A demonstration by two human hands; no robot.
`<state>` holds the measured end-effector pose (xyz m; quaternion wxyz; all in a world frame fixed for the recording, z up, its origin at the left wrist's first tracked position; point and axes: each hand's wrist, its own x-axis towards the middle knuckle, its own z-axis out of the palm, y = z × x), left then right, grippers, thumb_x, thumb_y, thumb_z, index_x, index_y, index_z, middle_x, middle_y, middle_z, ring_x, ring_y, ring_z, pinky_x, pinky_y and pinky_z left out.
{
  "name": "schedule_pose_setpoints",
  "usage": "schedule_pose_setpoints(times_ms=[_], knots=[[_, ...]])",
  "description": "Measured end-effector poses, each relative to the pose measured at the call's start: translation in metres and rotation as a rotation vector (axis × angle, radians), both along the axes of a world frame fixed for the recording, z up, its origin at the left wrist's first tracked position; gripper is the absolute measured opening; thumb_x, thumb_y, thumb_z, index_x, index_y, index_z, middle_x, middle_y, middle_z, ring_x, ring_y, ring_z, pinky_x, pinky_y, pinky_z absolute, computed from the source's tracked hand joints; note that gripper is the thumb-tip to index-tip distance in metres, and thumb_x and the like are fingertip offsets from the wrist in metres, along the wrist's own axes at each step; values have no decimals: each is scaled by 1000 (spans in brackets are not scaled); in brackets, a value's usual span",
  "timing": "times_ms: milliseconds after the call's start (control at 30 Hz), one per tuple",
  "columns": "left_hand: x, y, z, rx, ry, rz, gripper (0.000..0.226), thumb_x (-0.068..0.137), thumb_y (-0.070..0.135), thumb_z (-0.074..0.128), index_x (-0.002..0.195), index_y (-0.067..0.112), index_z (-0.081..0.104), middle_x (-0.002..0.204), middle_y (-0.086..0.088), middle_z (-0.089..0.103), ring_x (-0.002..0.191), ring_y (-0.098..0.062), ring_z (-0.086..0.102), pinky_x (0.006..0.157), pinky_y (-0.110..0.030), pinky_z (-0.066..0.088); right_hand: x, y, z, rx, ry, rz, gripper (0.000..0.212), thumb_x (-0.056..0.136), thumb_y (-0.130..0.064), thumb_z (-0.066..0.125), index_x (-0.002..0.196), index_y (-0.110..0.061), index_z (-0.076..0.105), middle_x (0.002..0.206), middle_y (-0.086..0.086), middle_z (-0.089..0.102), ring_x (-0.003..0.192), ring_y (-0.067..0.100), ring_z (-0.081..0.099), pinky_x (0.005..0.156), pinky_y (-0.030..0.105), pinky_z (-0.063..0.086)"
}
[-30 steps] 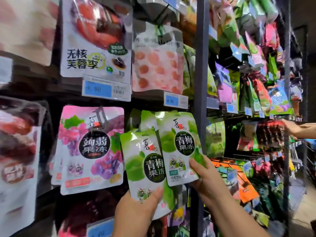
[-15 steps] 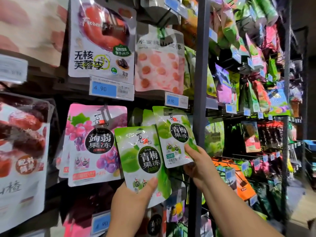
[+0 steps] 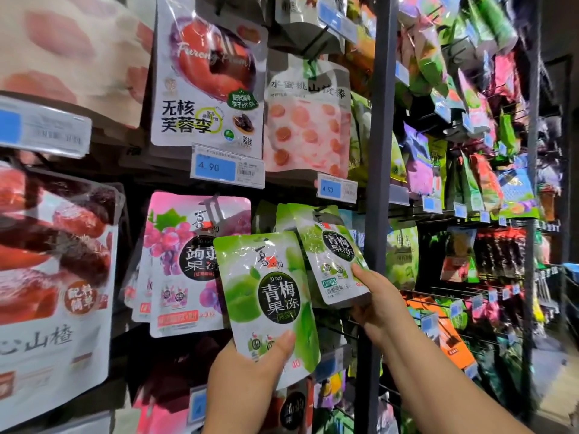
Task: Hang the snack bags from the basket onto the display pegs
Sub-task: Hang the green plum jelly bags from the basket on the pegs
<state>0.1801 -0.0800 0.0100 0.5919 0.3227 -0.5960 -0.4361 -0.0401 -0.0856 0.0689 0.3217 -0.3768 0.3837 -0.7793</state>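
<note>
Shop pegs, green bag (image 3: 266, 296) above left hand (image 3: 247, 380)

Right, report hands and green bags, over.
Left hand grips shiny green plastic jelly bag, unhung. Right hand holds second green bag, lower corner. Pink grape bag beside, not blocking.

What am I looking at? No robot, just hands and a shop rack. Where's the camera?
No machine: a person works bare-handed. The one picture comes from a wide-angle camera on their head, looking forward and down. Instead of a table there is a shop wall of pegs hung with snack bags, such as the pink grape bag, with a price tag above it. The left hand grips a green jelly bag by its bottom, thumb in front. The right hand pinches the lower corner of a second green bag up among like bags; whether it hangs on a peg is unclear.
</note>
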Motion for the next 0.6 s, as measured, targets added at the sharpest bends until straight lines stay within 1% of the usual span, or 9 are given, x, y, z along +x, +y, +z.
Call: schedule_pose_setpoints(times_ms=[100, 167, 267, 300, 367, 400, 500, 567, 600], knots=[[3, -2, 0, -16, -20, 14, 15, 73, 36, 82, 78, 32, 67, 74, 22, 69, 73, 10, 58, 53, -5, 36, 4, -2, 4, -12, -1, 38, 24, 94, -21, 61, 109, -4, 68, 95, 13, 75, 73, 23, 73, 53, 26, 55], [4, -3, 0, -20, -22, 11, 15, 73, 36, 81, 80, 32, 68, 77, 22, 69, 72, 12, 57, 51, -4, 39, 5, -6, 6, 7, 1, 18, 24, 94, -20, 61, 109, -3, 68, 97, 14, 75, 76, 24, 72, 58, 28, 56], [4, -5, 1, -26, -5, 5, 15, 74, 34, 81, 80, 32, 68, 74, 24, 67, 72, 12, 56, 52, -1, 38, 5, -13, 6, 41, 29, -41, 30, 92, -21, 66, 115, -3, 66, 99, 13, 74, 81, 25, 70, 65, 30, 52], [4, -5, 1, -27, 3, 6, 15, 74, 34, 81, 79, 32, 67, 73, 25, 66, 72, 12, 56, 51, -1, 38, 4, -16, 5, 44, 36, -56, 30, 91, -20, 67, 115, -2, 65, 97, 13, 74, 81, 25, 70, 65, 29, 54], [5, -7, -1, -34, 12, 7, 15, 74, 34, 81, 78, 33, 67, 67, 27, 66, 71, 12, 55, 51, -1, 38, 4, -20, 3, 60, 64, -81, 28, 91, -18, 68, 115, -3, 64, 94, 11, 74, 77, 24, 70, 57, 26, 53], [5, -7, -2, -37, 15, 5, 15, 74, 34, 81, 78, 33, 68, 65, 29, 66, 70, 13, 56, 51, -2, 38, 4, -21, 2, 81, 84, -98, 28, 91, -20, 69, 114, -5, 64, 94, 11, 74, 77, 23, 69, 55, 25, 51], [6, -8, -5, -34, 30, -12, 14, 74, 35, 81, 80, 33, 69, 68, 33, 66, 72, 11, 59, 56, -7, 38, 5, -27, -6, 166, 166, -120, 35, 88, -27, 73, 118, -11, 65, 106, 8, 74, 88, 25, 68, 64, 28, 48], [5, -9, -6, -36, 31, -23, 13, 74, 35, 81, 80, 32, 70, 70, 32, 67, 75, 7, 62, 58, -11, 39, 9, -25, -10, 243, 251, -137, 32, 87, -34, 73, 114, -16, 66, 109, 4, 73, 93, 20, 66, 65, 29, 46], [5, -9, -5, -41, 28, -30, 13, 75, 35, 81, 81, 32, 70, 70, 32, 68, 75, 6, 62, 58, -11, 39, 11, -24, -13, 275, 290, -152, 32, 87, -38, 73, 110, -18, 65, 111, 1, 71, 96, 18, 65, 67, 30, 46]])
